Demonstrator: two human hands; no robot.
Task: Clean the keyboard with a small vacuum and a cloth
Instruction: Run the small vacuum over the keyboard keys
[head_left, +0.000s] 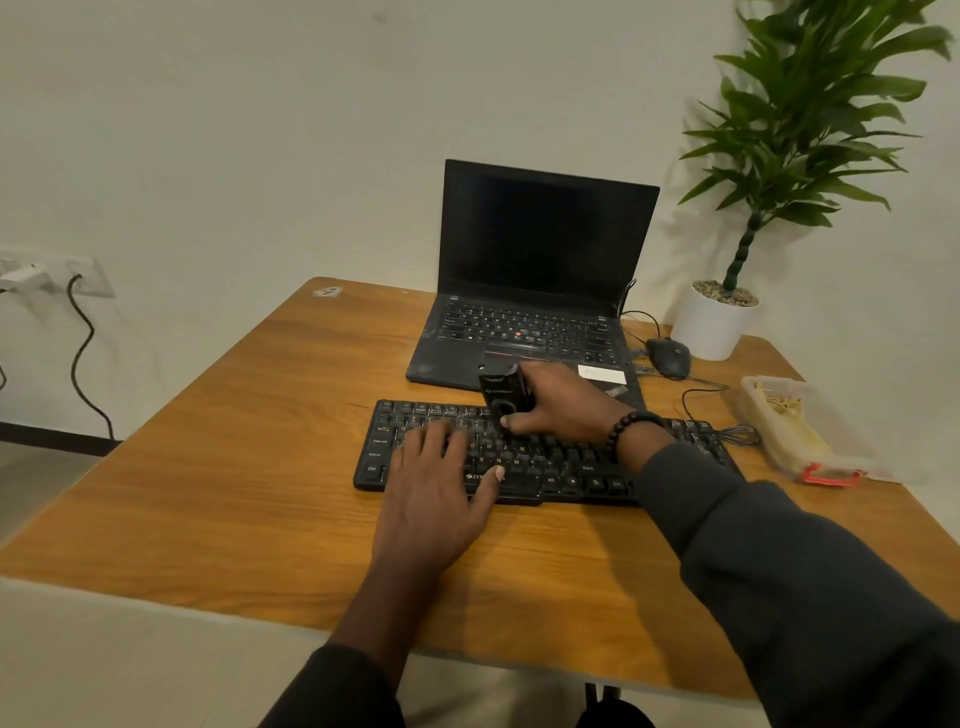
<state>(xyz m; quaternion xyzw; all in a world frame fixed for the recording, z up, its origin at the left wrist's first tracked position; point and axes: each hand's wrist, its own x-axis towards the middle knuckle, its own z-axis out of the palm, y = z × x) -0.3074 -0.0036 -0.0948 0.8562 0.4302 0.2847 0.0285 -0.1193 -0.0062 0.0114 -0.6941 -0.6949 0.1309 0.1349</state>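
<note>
A black keyboard (550, 462) lies across the middle of the wooden table (249, 441). My right hand (563, 402) grips a small black vacuum (501, 392), held upright with its lower end on the keyboard's upper rows, left of centre. My left hand (441, 483) lies flat on the left part of the keyboard, fingers spread, thumb near the space bar. No cloth is in view.
An open black laptop (535, 291) stands just behind the keyboard. To its right are a black mouse (668, 357) with its cable and a potted plant (714, 322). A clear plastic box (800, 431) with a red clasp sits at the table's right edge. Wall sockets (52, 278) with cables are at far left.
</note>
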